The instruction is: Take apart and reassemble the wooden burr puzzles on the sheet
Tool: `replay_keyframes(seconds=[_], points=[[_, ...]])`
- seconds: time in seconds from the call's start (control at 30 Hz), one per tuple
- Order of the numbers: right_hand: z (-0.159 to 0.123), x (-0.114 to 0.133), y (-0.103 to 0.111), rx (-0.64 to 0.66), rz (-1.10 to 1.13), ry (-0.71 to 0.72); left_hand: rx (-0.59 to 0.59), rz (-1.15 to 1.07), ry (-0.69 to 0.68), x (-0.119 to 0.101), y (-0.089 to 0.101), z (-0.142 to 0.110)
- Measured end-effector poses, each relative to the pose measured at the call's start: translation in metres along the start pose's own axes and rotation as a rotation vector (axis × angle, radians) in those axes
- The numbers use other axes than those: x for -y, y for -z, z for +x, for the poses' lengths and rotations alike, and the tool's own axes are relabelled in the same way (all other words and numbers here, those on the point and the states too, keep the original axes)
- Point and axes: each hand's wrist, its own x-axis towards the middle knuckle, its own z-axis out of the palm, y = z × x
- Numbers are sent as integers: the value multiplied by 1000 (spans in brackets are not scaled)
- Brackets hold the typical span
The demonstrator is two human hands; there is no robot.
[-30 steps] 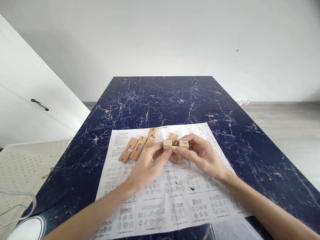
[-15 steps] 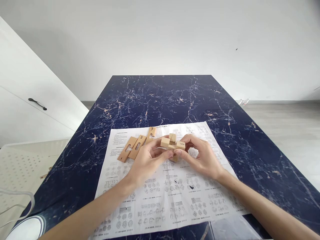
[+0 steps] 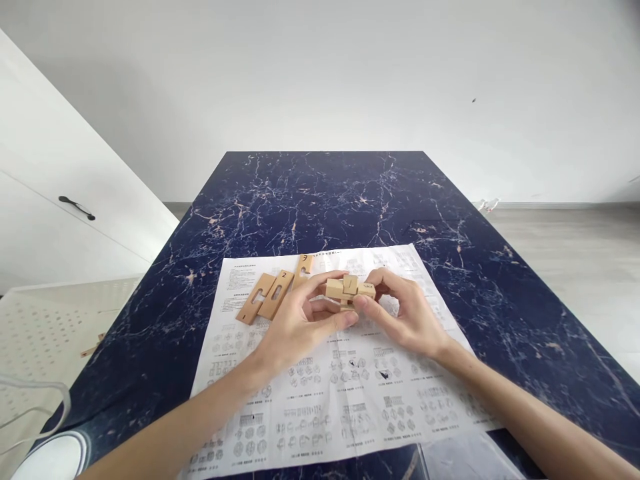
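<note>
Between both hands is a small cluster of interlocked wooden puzzle blocks [image 3: 350, 285], with pencil-like marks on some faces. My left hand [image 3: 305, 313] holds it from the left, fingers behind and thumb in front below. From the right, my right hand [image 3: 403, 307] grips it with thumb and fingers. The cluster's underside is partly hidden by the thumbs. Left of my left hand lie slotted flat wooden pieces: one marked 1 [image 3: 254, 300], one marked 2 [image 3: 277, 295] and one marked 3 [image 3: 303, 268], the last partly covered by my hand.
Under everything lies a printed instruction sheet [image 3: 310, 413] with small diagrams, on a dark blue marbled table [image 3: 320, 200]. A clear plastic bag [image 3: 465, 457] is at the front edge. A white round object [image 3: 55, 460] stands front left, beside a perforated cream surface [image 3: 45, 333].
The block cluster has turned and shifted slightly right; the gap in its middle no longer shows, and the block below it is less visible. My left thumb has slid a little right and down.
</note>
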Motion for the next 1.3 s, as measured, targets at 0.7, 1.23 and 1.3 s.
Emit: replay_keyframes(seconds=[0.7, 1.23, 1.3], points=[[4, 11, 9, 256, 125, -69, -52, 179, -159, 3, 0, -2], [5, -6, 7, 68, -181, 69, -124, -7, -83, 6, 0, 0], [6, -9, 7, 69, -298, 160, -155, -34, -69, 6, 2, 2]])
